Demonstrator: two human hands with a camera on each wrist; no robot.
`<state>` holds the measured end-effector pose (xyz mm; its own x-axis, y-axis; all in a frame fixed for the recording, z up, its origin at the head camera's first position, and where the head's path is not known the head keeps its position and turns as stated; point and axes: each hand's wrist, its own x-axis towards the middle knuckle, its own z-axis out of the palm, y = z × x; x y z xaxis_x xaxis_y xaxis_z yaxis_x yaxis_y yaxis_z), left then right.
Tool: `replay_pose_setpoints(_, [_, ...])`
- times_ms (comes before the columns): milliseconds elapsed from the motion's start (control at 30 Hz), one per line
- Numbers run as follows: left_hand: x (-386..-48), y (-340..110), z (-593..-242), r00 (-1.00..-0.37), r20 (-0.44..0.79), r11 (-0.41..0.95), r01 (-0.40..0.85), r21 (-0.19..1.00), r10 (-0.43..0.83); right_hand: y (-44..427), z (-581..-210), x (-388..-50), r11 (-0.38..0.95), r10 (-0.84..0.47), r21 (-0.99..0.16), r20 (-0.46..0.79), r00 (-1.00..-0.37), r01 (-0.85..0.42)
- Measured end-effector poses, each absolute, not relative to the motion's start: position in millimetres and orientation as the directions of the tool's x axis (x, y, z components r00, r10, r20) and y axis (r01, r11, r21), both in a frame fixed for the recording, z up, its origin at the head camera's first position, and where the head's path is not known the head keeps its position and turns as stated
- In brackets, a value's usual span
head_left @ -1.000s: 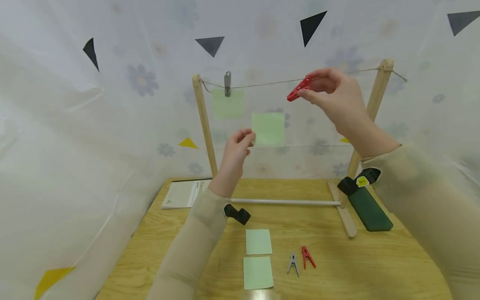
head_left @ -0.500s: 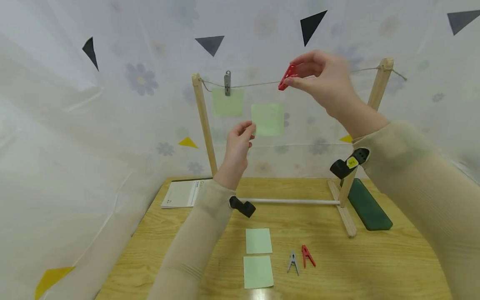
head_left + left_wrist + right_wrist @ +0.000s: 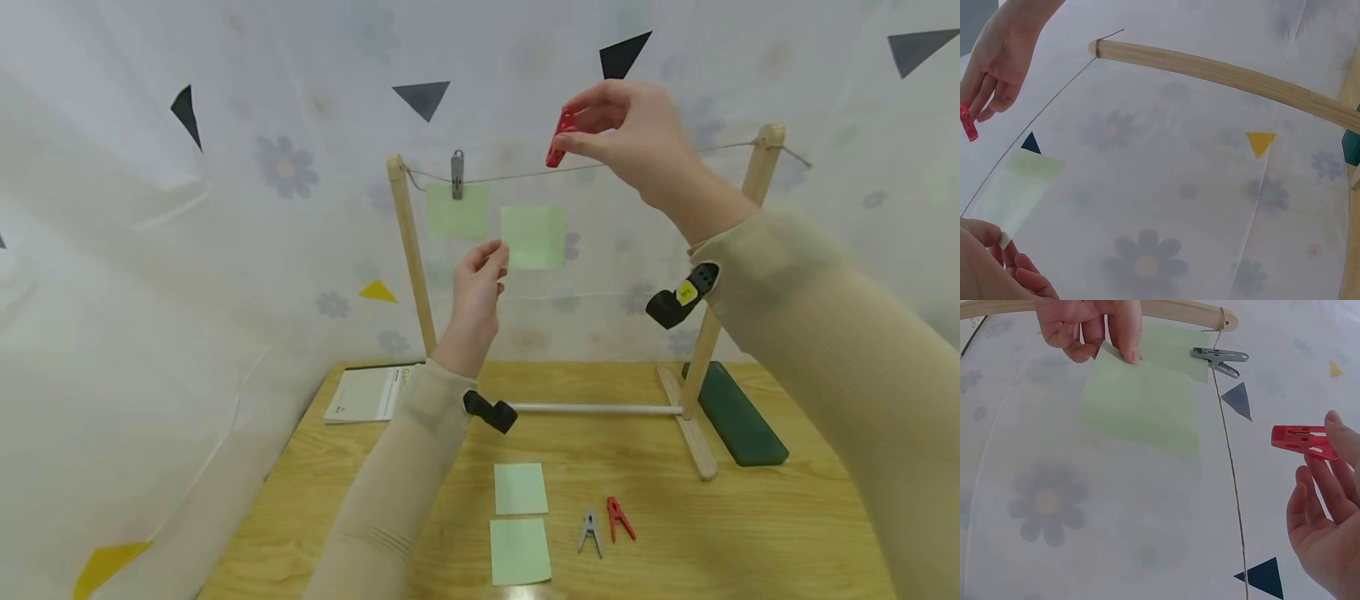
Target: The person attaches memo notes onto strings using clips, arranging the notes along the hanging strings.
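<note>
My left hand (image 3: 477, 287) pinches a pale green paper square (image 3: 534, 238) by its lower left corner, holding it up just below the string (image 3: 525, 175). Above the string, my right hand (image 3: 637, 137) grips a red clothespin (image 3: 558, 140) between thumb and fingers, its nose pointing down. In the right wrist view the red clothespin (image 3: 1300, 439) stands apart from both string and paper. To the left, a grey clothespin (image 3: 457, 175) clamps another green paper square (image 3: 453, 217) to the string.
The string runs between two wooden posts (image 3: 411, 250) joined low by a white rod (image 3: 592, 409). On the table (image 3: 300, 517) lie two green paper squares (image 3: 521, 552), a grey clothespin (image 3: 590, 532) and a red clothespin (image 3: 619, 518). A notebook (image 3: 363, 393) and dark green case (image 3: 738, 417) lie behind.
My right hand has moved up and left with the red clothespin, from beside the string to above it. My left hand has raised the green paper closer to the string.
</note>
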<state>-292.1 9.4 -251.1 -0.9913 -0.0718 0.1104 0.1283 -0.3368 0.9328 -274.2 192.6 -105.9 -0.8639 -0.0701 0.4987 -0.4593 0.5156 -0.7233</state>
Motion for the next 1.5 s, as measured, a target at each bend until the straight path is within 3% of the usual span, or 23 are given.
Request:
replay_pose_setpoints(567, [-301.4,14.7,-248.6,-0.992,0.078,-0.41,0.113,0.905,-0.102,182.0,-98.2,-294.6,0.518,-0.069,-0.749,0.445,-0.893,-0.413])
replay_pose_setpoints(1500, [-294.7,20.2,-240.7,-0.989,0.082,-0.414,0.126,0.902,-0.122,170.4,-106.2,-307.7,0.589,-0.059,-0.727,0.396,-0.916,-0.353])
